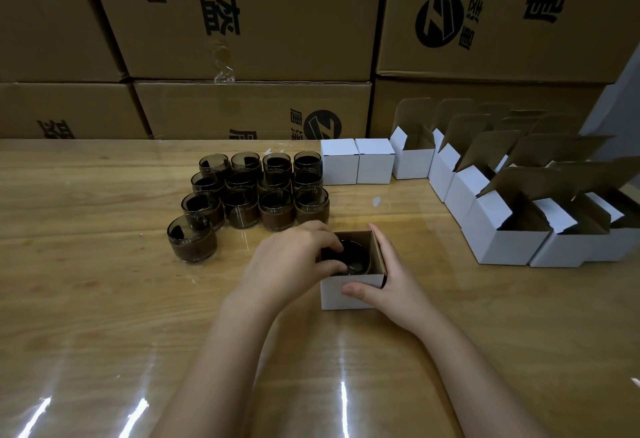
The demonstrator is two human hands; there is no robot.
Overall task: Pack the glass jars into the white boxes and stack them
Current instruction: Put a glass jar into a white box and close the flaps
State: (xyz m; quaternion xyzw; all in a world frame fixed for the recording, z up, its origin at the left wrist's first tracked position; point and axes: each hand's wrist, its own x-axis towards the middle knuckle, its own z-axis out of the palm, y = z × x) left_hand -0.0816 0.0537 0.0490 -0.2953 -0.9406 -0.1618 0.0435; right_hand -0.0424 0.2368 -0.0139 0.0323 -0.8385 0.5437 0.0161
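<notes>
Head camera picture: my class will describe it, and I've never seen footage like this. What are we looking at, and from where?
No machine here: a person wears one camera on the head, looking down at their own bare hands. The left hand holds a dark glass jar inside an open white box, which the right hand steadies. On the wooden table stand more jars, two closed boxes and open boxes. Brown cartons are stacked behind.

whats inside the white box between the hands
A dark glass jar sits in the white box. The left hand covers its left side; the box wall hides its lower part.
</notes>
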